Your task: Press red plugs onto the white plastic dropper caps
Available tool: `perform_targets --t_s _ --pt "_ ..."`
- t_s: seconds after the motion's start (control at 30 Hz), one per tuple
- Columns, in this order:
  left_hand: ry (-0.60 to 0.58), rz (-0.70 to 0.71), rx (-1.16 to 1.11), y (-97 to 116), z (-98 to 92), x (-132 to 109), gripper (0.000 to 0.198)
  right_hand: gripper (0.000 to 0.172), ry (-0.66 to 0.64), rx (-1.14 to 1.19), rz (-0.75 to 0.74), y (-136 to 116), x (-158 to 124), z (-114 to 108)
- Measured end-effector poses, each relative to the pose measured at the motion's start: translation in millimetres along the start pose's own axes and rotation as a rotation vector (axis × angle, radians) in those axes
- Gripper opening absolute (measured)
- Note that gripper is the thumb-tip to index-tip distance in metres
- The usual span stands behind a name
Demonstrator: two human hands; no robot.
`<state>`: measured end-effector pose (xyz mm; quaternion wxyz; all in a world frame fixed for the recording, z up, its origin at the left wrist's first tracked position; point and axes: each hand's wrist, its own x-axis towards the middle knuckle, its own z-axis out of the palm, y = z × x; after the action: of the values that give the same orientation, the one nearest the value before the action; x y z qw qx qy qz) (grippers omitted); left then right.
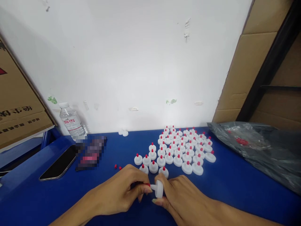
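At the table's near edge my right hand (182,194) grips a white nozzle cap (159,189) by its round base, turned on its side with the spout pointing left. Pinched between the thumb and fingers of my left hand (124,190) is a small red tip cap (148,185), at the end of that spout. Whether it is fully seated I cannot tell. Beyond my hands stand several white nozzle caps (187,168) with red tips, mostly upright. Two loose red tip caps (115,166) lie just past my left hand.
On the left are a phone (58,162), a dark packet (91,153) and a water bottle (71,121). White pieces (125,133) lie by the wall. A dark plastic bag (256,147) with red bits covers the right side. Cardboard (249,56) flanks the blue table (225,201).
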<state>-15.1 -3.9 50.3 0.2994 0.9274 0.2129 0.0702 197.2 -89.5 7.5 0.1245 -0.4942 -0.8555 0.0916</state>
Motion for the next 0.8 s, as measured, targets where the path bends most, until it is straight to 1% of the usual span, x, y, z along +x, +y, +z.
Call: perform_targets --t_s 0.13,0.3,0.43,0.57,0.67,0.73,0.8 --pt "0.058 0.058 0.057 -1.1 -0.3 1.8 0.044 0.014 -0.023 0.035 0.051 -3.3 0.0 -4.4" --pt "0.076 0.039 0.009 -3.8 -1.0 1.0 0.041 0.024 -0.064 0.091 0.122 -6.3 -0.2 -8.0" --pt "0.168 0.096 0.061 -1.1 -1.4 -1.2 0.036 0.027 -0.03 0.172 0.13 -4.7 0.2 -12.3" --pt "0.275 0.144 0.061 1.6 2.0 -2.9 0.029 0.029 -0.011 0.228 0.112 -4.4 1.0 -16.1" --pt "0.347 0.122 0.007 1.1 3.7 -3.8 0.03 0.029 0.007 0.233 0.105 -5.4 1.4 -14.2" --pt "0.346 0.095 -0.045 0.4 3.4 -4.3 0.033 0.031 0.014 0.228 0.118 -5.7 1.3 -11.5" --pt "0.317 0.106 -0.033 0.1 2.8 -4.6 0.031 0.035 0.01 0.231 0.131 -5.4 1.0 -9.5"
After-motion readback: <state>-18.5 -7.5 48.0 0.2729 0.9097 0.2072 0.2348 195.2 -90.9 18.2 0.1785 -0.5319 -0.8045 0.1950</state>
